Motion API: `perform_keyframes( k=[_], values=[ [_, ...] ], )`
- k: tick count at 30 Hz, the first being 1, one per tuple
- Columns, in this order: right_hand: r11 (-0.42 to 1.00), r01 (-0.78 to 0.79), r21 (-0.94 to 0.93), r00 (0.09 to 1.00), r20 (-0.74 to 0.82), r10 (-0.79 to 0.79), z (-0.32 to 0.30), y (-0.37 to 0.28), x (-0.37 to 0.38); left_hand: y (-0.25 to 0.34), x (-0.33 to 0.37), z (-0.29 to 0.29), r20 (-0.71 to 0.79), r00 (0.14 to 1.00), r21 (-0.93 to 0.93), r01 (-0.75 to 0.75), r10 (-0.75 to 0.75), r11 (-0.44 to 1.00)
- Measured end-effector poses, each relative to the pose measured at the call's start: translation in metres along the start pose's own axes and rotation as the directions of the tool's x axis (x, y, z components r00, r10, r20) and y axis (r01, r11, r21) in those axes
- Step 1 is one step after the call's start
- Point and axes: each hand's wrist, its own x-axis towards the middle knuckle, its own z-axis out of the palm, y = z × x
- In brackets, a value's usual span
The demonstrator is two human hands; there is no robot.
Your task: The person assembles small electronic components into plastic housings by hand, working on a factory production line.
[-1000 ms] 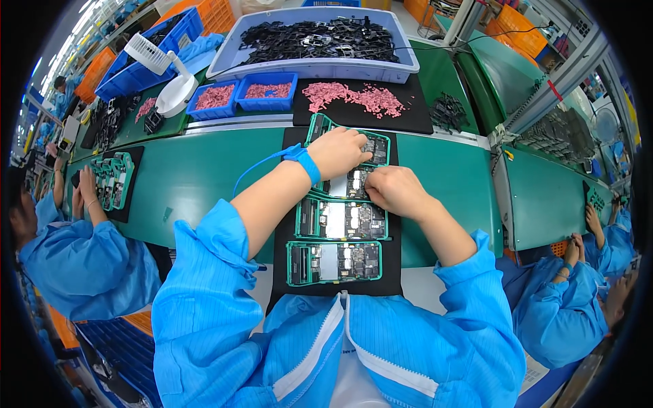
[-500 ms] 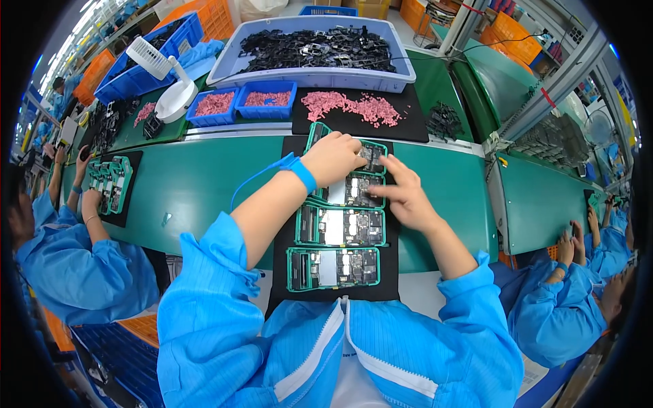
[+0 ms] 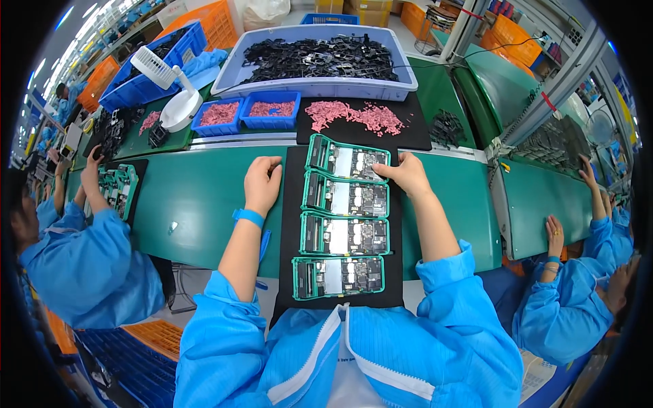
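Several green-framed phone housings with bare circuit boards lie in a column on a black mat (image 3: 294, 204). My right hand (image 3: 413, 178) is at the right end of the farthest phone housing (image 3: 342, 162); its thumb reaches onto the board, apart from the bent fingers. My left hand (image 3: 262, 187) is beside the mat's left edge, fingers loosely bent and thumb apart, with nothing seen in it. Below the farthest one lie a second phone housing (image 3: 338, 196), a third phone housing (image 3: 335, 234) and the nearest phone housing (image 3: 330, 277). A blue band circles my left wrist.
Beyond the green bench (image 3: 197, 204) stand two blue trays of pink pieces (image 3: 220, 114), a loose pink pile (image 3: 354, 117) and a large pale bin (image 3: 224, 81) of black parts. A white fan (image 3: 180, 109) stands at far left. Co-workers sit on both sides.
My left hand has drawn back from the farther housings to the mat's left side. My right hand has moved slightly up to the farthest housing's right end. All the boards are uncovered now.
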Motion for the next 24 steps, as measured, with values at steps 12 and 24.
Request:
perform_keyframes(
  k=[12,24],
  values=[
    [0.575,0.142,0.805,0.929,-0.309,0.203,-0.050,0.042,-0.087,-0.013,0.001,-0.010,0.087,0.985,0.017,-0.151,0.149,0.988],
    [0.802,0.449,0.393,0.190,-0.919,0.345,-0.253,0.197,-0.157,-0.002,0.005,-0.009,0.139,0.990,0.028,-0.029,0.025,0.999]
  ],
)
